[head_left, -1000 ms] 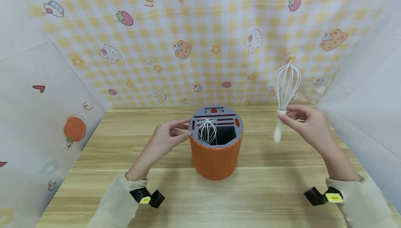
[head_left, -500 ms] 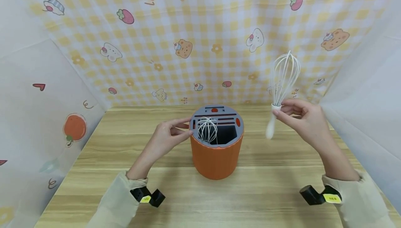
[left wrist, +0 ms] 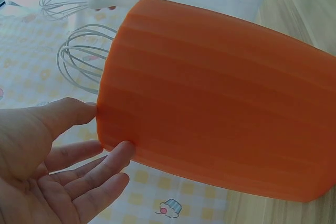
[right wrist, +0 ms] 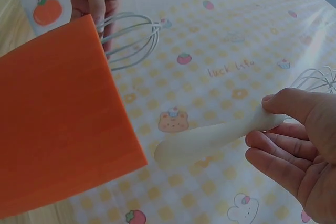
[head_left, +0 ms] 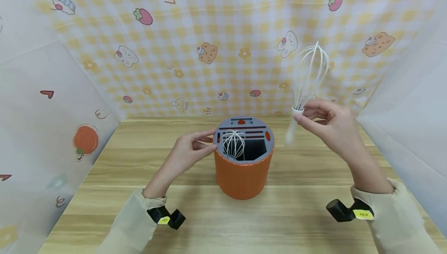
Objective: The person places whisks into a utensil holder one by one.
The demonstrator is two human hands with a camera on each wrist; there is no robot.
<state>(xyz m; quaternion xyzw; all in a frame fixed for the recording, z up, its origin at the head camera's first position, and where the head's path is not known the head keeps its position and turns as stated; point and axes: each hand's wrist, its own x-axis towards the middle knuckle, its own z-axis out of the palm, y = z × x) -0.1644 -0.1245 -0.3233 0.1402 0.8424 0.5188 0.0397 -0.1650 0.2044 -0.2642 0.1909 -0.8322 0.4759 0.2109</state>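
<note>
In the head view, my right hand (head_left: 330, 128) pinches a white whisk (head_left: 298, 110) near the top of its handle. The whisk is upright with its wires up, in the air to the right of an orange round utensil holder (head_left: 242, 180). The right wrist view shows the handle's rounded end (right wrist: 178, 148) close to the holder's rim but apart from it. My left hand (head_left: 186, 151) touches the holder's left rim with thumb and fingertips, the fingers fairly straight. A second whisk (head_left: 233, 144) stands in the holder's large opening; its handle is hidden inside.
The holder's grey top (head_left: 258, 127) has narrow slots and a dark open compartment (head_left: 255, 149) right of the standing whisk. It stands on a wooden table (head_left: 139, 161). A yellow checked cloth (head_left: 174, 33) hangs behind, with white cloth walls on both sides.
My right hand has carried the whisk leftward and upward, nearer to the holder. The left hand stays at the rim, and the holder and its standing whisk have not moved.
</note>
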